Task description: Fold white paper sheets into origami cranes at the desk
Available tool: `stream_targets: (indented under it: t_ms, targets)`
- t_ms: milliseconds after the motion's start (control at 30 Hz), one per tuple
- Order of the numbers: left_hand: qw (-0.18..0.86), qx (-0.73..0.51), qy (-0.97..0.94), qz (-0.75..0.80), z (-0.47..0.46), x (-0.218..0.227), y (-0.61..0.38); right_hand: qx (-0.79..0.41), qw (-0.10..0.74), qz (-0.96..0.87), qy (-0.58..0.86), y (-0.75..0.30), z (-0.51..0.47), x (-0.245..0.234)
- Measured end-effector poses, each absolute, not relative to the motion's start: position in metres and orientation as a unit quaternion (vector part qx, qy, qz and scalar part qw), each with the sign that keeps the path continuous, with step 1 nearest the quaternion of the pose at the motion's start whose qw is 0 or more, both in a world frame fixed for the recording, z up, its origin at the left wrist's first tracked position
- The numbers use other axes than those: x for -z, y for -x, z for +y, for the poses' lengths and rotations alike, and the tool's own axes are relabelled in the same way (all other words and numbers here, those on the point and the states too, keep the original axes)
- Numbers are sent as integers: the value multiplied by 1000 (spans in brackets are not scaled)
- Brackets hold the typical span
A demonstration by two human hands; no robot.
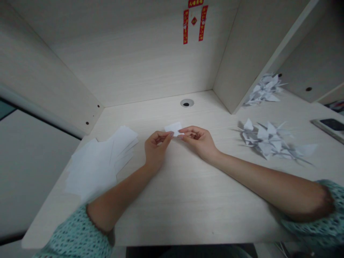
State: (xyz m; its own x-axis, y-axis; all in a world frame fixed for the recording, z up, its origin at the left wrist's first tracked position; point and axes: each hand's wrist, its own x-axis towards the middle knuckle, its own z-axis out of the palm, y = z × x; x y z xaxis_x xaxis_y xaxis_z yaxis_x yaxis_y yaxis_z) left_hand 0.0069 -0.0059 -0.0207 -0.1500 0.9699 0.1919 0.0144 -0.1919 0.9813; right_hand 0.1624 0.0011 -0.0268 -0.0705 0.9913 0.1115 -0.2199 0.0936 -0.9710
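Observation:
A small piece of folded white paper [173,127] is at the middle of the desk, between my two hands. My left hand [157,145] pinches its near left edge between thumb and fingers. On the other side, my right hand [197,139] grips the right edge in the same way, thumb below and fingers above. The fingertips hide part of the paper, so its exact folds cannot be made out. To the left lies a spread stack of white paper sheets [94,165], partly behind my left forearm. Folded white paper cranes [268,139] lie in a heap to the right.
A second heap of paper cranes [264,89] sits farther back, beside an upright divider panel [249,53]. A phone [331,127] lies at the far right. A round cable hole [187,103] is near the back wall, which bears red paper strips [185,27].

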Motion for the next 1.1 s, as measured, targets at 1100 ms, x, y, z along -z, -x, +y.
stream_targets:
  t_ms: [1100]
  targets:
    - [475, -576, -491, 449, -1, 18, -6, -555, 543, -498, 386, -158, 2, 25]
